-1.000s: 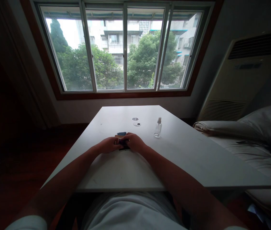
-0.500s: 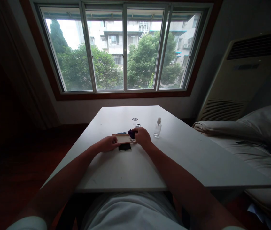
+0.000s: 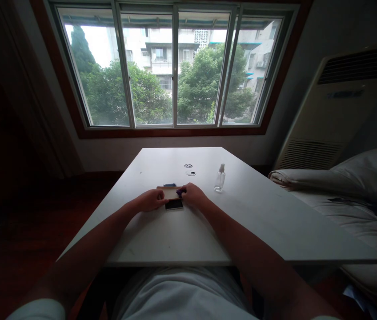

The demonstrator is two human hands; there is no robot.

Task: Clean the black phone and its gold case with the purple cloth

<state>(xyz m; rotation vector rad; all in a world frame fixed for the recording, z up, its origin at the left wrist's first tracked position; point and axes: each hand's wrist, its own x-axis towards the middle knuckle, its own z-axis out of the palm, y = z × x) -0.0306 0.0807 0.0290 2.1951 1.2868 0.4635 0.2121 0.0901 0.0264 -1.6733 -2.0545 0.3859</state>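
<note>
In the middle of the white table (image 3: pixel 175 240), my left hand (image 3: pixel 151 200) is closed on the left end of a small shallow tray (image 3: pixel 170 194) with a pale inside and brown edges. My right hand (image 3: pixel 192 195) pinches a dark purple cloth (image 3: pixel 179 193) against the tray's right part and hides that end of it. Close in front of the tray lies a flat dark rectangle that looks like a phone (image 3: pixel 174 204). Part of a dark bluish flat thing (image 3: pixel 169 185) shows behind the tray's far edge.
A clear spray bottle (image 3: pixel 219 178) stands upright to the right of my right hand. Two round flat pieces with dark marks (image 3: pixel 188 166) lie farther back on the table. Beyond its right side is a pale cushioned seat (image 3: pixel 328 209), and a window (image 3: pixel 175 66) is ahead.
My right hand has come down and slightly left with the purple cloth, from above the tray's right end onto its inside. The left hand keeps its place on the tray.
</note>
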